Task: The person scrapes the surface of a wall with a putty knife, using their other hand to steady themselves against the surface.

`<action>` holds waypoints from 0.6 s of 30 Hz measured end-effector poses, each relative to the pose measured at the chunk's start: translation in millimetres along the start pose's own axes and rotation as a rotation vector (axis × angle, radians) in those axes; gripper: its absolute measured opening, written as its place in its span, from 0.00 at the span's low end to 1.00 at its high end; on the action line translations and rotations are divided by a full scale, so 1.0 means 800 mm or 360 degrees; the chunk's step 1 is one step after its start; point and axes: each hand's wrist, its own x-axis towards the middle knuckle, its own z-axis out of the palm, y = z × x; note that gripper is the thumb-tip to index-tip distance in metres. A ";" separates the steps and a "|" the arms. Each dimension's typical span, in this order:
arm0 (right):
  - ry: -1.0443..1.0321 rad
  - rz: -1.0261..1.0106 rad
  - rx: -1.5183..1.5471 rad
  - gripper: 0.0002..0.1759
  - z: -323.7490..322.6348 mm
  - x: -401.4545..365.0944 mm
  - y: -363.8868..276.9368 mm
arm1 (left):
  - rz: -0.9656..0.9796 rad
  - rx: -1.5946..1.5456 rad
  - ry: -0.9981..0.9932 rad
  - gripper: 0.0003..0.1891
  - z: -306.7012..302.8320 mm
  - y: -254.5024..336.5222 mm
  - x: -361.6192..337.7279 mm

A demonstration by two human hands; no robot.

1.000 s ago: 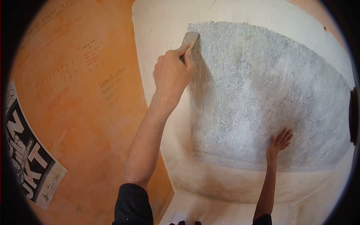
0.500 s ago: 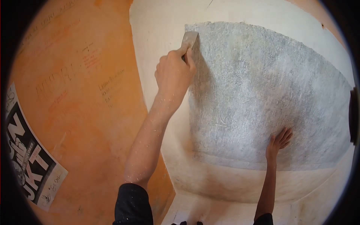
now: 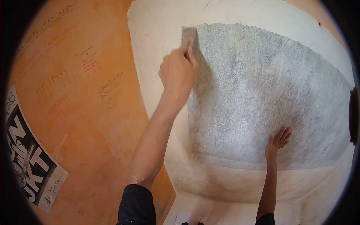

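Observation:
My left hand (image 3: 179, 71) is wrapped round the handle of a flat scraper (image 3: 189, 33). The scraper's wide blade lies against the wall at the top left corner of a rough grey patch (image 3: 240, 86), beside the smooth cream surface (image 3: 161, 33). Lower down on the right, my right hand (image 3: 278, 142) rests on the grey patch with its fingers spread and holds nothing. Pale specks dot the left forearm.
An orange wall (image 3: 82, 131) with handwriting stands on the left, meeting the cream wall at a corner. A black and white poster (image 3: 41, 168) hangs at its lower left. A dark object (image 3: 353, 116) sits at the far right edge.
My left hand has shifted slightly, and the scraper blade has moved a little up and to the left, to the patch's top corner. My right hand stays in place.

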 end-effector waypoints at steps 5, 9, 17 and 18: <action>-0.0039 -0.0035 0.0047 0.44 -0.006 -0.003 0.004 | -0.0027 0.0032 0.0021 0.17 -0.004 -0.002 -0.005; -0.0032 -0.0034 0.0041 0.44 -0.001 0.002 0.006 | 0.0000 0.0116 0.0033 0.17 -0.009 0.005 0.007; -0.0100 -0.0053 0.0054 0.45 -0.005 0.004 0.011 | 0.0065 -0.0018 0.0113 0.16 -0.003 -0.006 0.007; -0.0107 -0.0045 0.0045 0.47 -0.004 -0.001 0.011 | 0.0091 -0.0002 0.0103 0.17 -0.003 -0.011 0.003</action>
